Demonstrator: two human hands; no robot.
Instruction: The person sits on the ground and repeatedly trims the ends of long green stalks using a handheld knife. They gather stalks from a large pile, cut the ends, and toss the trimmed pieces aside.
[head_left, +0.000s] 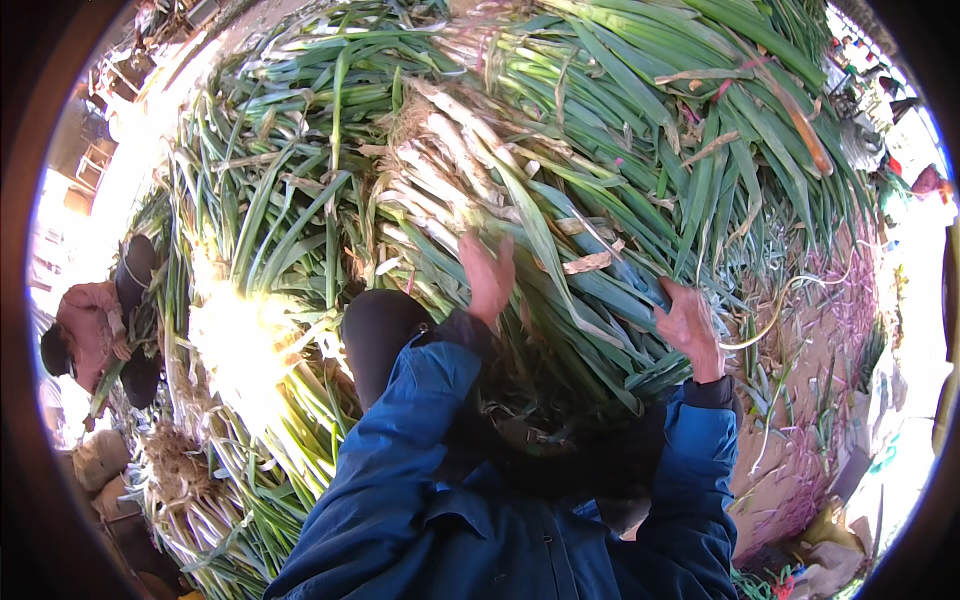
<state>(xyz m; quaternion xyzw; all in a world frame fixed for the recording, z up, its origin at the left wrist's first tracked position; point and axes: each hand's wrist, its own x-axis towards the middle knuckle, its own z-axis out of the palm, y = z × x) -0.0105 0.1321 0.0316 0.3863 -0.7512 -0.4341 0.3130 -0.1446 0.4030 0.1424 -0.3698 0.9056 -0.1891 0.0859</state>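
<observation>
A large bundle of long green onions (551, 259), with white shanks and broad green leaves, lies in front of me. Its roots point to the upper left and its leaves run down to the right. My left hand (487, 276) rests against the bundle just below the white shanks, its fingers apart. Near the leaves on the right is my right hand (686, 322), thumb and fingers partly curled at the bundle's edge; whether it grips any leaves is not plain. A pale strip (772, 322) curves away to the right from beside that hand.
More green onions (660, 60) are heaped beyond and to the left. A person (86, 330) crouches at the far left. Purple-pink strands and scraps lie on the bare ground (784, 420) at right. Sacks (832, 540) stand at the lower right.
</observation>
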